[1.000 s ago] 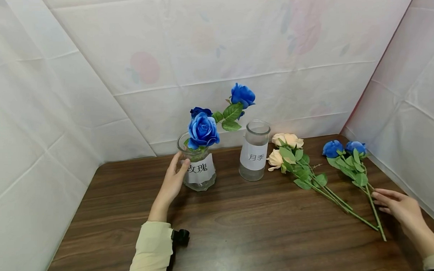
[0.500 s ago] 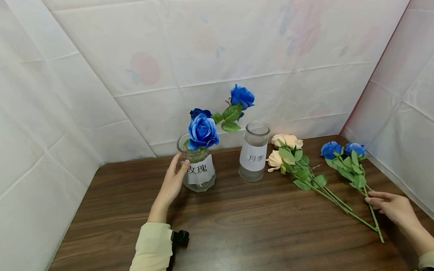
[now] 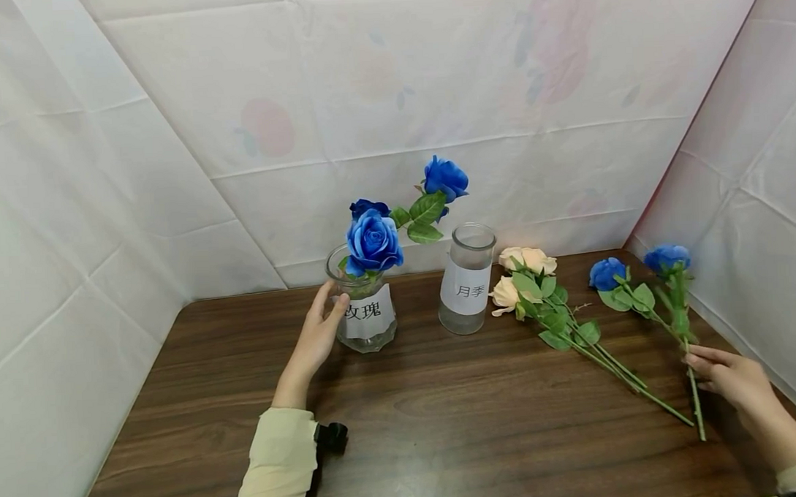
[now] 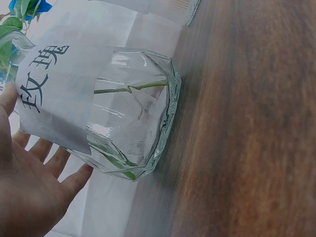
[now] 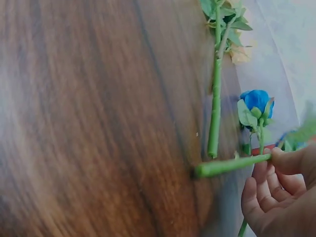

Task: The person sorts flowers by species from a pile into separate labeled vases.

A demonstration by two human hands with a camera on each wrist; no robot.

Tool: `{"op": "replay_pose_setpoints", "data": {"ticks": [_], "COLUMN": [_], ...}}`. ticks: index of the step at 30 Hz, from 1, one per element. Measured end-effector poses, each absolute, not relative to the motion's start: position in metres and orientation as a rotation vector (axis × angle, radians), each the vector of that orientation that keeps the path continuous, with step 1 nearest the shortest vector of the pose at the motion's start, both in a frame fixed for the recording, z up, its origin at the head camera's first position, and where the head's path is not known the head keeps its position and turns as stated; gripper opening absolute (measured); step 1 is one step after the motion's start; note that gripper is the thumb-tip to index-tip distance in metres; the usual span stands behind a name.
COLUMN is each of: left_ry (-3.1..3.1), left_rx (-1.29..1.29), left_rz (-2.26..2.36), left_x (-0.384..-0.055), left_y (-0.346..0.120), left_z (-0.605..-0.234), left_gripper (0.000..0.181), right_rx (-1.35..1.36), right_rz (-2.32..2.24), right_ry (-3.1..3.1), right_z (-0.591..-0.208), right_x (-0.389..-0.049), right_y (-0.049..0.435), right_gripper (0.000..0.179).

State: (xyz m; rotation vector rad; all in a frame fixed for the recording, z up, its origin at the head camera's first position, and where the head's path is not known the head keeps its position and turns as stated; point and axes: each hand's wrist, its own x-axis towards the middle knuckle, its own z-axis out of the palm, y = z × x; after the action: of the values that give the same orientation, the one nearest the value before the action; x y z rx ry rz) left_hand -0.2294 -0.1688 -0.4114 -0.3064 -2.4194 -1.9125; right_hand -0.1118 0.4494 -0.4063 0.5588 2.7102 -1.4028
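My left hand (image 3: 318, 321) steadies a faceted glass vase (image 3: 368, 339), thumb at the front of its paper label and fingers behind it. Blue roses (image 3: 374, 240) stand in this vase; their green stems (image 4: 148, 86) show through the glass. At the right, my right hand (image 3: 731, 376) pinches a blue rose stem (image 5: 232, 166) between thumb and fingers. That rose's bloom (image 3: 667, 257) is blurred and leans toward the right wall. Close beside it lies another blue rose (image 3: 607, 273), its stem partly hidden by the pinched one and the hand.
A second, straight glass vase (image 3: 466, 321) with a paper label stands right of the first, with no flowers in it. Cream roses (image 3: 528, 260) lie between it and the blue ones, stems toward the front right. Fabric walls (image 3: 289, 142) border the wooden table (image 3: 443, 422).
My right hand has taken a pinch on one blue rose, whose bloom has swung up and right, apart from the other. The left hand has stayed at the vase.
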Motion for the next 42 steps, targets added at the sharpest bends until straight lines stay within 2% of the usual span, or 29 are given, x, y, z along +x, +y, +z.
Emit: {"op": "replay_pose_setpoints", "data": {"ticks": [8,13,18,19,28,34,42], "left_ry": [-2.420,-2.417,-2.422,-2.424,-2.432,-2.431,-2.423], "left_rx": [-0.309,-0.313,-0.311,-0.311,-0.293,-0.296,-0.303], "left_rz": [-1.905,-1.907,-1.905,-1.905,-1.900,-1.914,-1.922], "left_x": [-0.230,-0.230,-0.230,-0.230,-0.230,-0.230,-0.230], "left_y": [-0.169,-0.169,-0.169,-0.169,-0.170,-0.170,-0.170], "left_z": [-0.412,-0.411,-0.410,-0.410,-0.410,-0.412,-0.413], "left_gripper": [0.067,0.066,0.067,0.067,0.069,0.070,0.069], "right_rx": [0.609,0.579,0.328,0.279,-0.118,-0.203,-0.312], "right_rz": [-1.532,-1.834,-2.296,-2.358,-2.648,-2.760,-2.824], "right_ry": [2.754,2.700,2.502,2.472,2.346,2.252,2.160], "right_z": [-0.392,-0.378,-0.359,-0.356,-0.337,-0.328,-0.318], "right_x": [-0.112,-0.114,-0.113,-0.113,-0.128,-0.135,-0.145], "right_y": [0.434,0.413,0.386,0.381,0.320,0.280,0.233], "right_gripper": [0.067,0.076,0.030,0.026,0.018,0.007,0.006]}}
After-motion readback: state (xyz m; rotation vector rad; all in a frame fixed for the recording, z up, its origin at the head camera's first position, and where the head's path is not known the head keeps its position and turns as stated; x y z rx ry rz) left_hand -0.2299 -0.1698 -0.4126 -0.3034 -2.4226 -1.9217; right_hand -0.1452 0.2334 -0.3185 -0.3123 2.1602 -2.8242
